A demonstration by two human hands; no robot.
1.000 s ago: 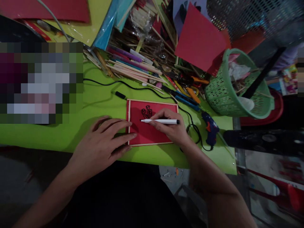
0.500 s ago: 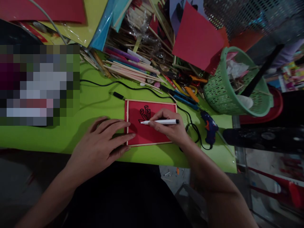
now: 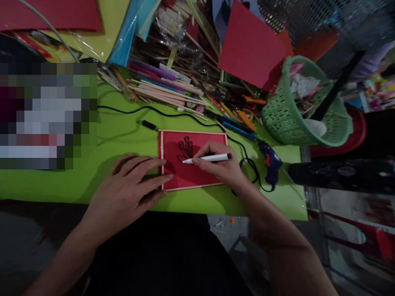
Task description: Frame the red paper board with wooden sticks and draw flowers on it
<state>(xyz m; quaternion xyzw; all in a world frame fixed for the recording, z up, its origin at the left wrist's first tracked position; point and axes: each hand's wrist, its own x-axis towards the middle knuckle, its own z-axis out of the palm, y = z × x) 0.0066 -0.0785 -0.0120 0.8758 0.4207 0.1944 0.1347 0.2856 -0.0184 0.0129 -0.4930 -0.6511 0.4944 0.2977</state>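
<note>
A red card edged with thin pale wooden sticks lies flat on the green tabletop. On it is a black line drawing of flowers with stems and a leaf outline. My right hand pinches a white marker, its tip touching the card just below the flowers. My left hand rests with fingers spread, the fingertips on the card's left edge. The marker's black cap lies on the table above the card's left corner.
A blue glue gun with a looping black cord lies to the right. Behind the card are several sticks and pens, and a box cutter. A green basket stands at the right; red paper lies behind.
The marker tip has moved slightly along the card, and a leaf outline has grown at the lower left of the stems. My left hand keeps its place on the card's edge.
</note>
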